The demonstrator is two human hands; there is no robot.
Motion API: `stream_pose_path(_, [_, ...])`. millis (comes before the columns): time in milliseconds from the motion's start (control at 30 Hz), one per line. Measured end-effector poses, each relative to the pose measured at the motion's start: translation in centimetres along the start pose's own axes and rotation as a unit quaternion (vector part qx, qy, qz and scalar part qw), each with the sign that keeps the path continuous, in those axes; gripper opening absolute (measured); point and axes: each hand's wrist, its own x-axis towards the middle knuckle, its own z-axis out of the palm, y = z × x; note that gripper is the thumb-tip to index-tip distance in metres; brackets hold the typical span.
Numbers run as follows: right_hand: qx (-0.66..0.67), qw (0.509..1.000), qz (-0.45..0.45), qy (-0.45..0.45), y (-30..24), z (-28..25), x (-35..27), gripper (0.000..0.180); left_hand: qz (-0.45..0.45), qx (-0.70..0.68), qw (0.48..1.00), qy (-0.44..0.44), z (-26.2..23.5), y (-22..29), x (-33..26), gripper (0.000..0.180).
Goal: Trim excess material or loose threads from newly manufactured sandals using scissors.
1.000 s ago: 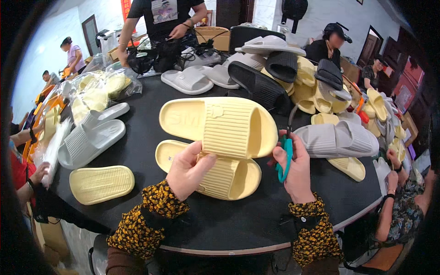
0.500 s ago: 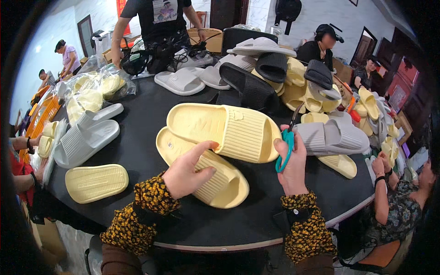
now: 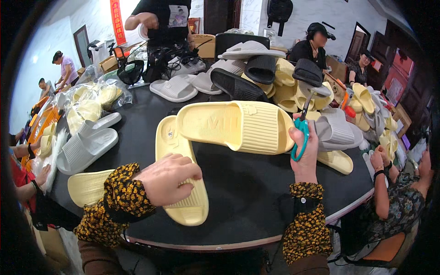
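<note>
My right hand [image 3: 305,149] is closed around scissors [image 3: 300,133] with teal handles, blades pointing up. Its thumb also presses on the toe of a yellow slipper [image 3: 208,123], which lies sideways with its ribbed strap toward that hand. Under its heel end, a second yellow slipper [image 3: 173,137] points toward me. My left hand [image 3: 172,178] is curled over this second slipper's strap area, hiding much of it; the fingertips are partly out of sight. By my left sleeve a third yellow slipper [image 3: 87,188] lies sole up on the black table [image 3: 247,197].
Grey slippers [image 3: 89,146] and bagged yellow ones [image 3: 98,98] lie at the left. Black slippers [image 3: 238,85] and grey and yellow ones are heaped at the back and right. People work around the table; the one opposite holds a roll [image 3: 143,31].
My left hand has moved down and left, and the lower slipper has swung round to point at me. The upper slipper and my right hand have shifted right. The person opposite has raised a hand.
</note>
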Motion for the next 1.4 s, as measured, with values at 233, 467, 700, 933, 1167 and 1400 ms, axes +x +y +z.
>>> stream_pose_path(233, [-0.067,0.996,0.02,-0.055,-0.1,-1.1,0.6,0.044,0.057,0.179,0.98,-0.062,0.3,0.5,-1.7,0.015])
stream_pose_path(467, [-0.116,0.984,0.096,-0.099,-0.1,-1.4,0.4,0.041,0.102,0.194,0.976,-0.008,2.8,-1.8,-3.1,0.023])
stream_pose_path(700, [-0.155,0.969,0.154,-0.118,1.8,-2.1,0.8,0.041,-0.082,0.113,0.99,0.035,3.3,-3.3,-5.3,0.075])
stream_pose_path(933, [-0.184,0.956,0.166,-0.156,2.9,-0.5,0.2,0.037,-0.189,0.0,0.981,-0.037,4.4,-8.5,-7.1,0.109])
stream_pose_path(1167, [-0.175,0.938,0.153,-0.258,3.0,0.1,-0.7,0.043,-0.132,-0.021,0.991,0.019,4.6,-8.7,-6.2,0.103])
stream_pose_path(1400, [-0.104,0.926,0.198,-0.305,4.2,1.0,-1.8,0.042,-0.105,-0.022,0.994,0.028,5.0,-9.1,-7.0,0.106])
